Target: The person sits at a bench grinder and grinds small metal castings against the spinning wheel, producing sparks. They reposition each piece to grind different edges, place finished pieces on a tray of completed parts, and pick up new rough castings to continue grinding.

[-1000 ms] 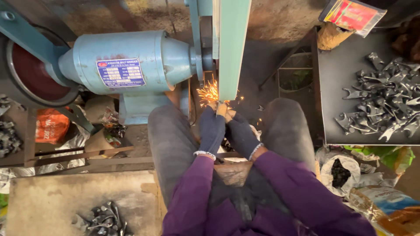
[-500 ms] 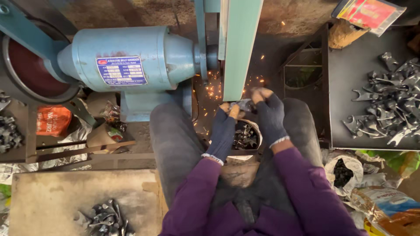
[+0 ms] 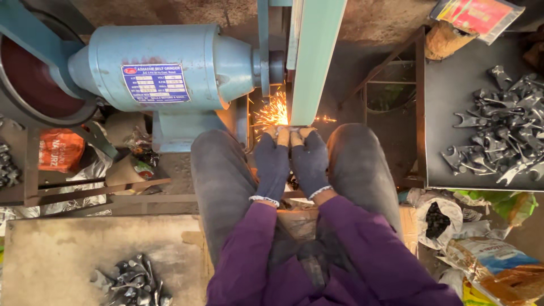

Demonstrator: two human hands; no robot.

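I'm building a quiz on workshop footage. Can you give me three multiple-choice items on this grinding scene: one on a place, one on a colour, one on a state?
1. Where does the bigger pile of dark metal parts lie?
A. on the black tray at the person's right
B. on top of the motor
C. on the person's lap

2. What colour is the grinder motor housing?
A. red
B. light blue
C. yellow

3. What is happening at the belt?
A. nothing touches it
B. it lies removed on the floor
C. sparks fly where the hands press a piece to it

Answers: 1 A, the parts fill the black tray. 2 B, the housing is pale blue. 3 C, the left hand and right hand, both gloved, meet at the belt's lower end beside orange sparks.
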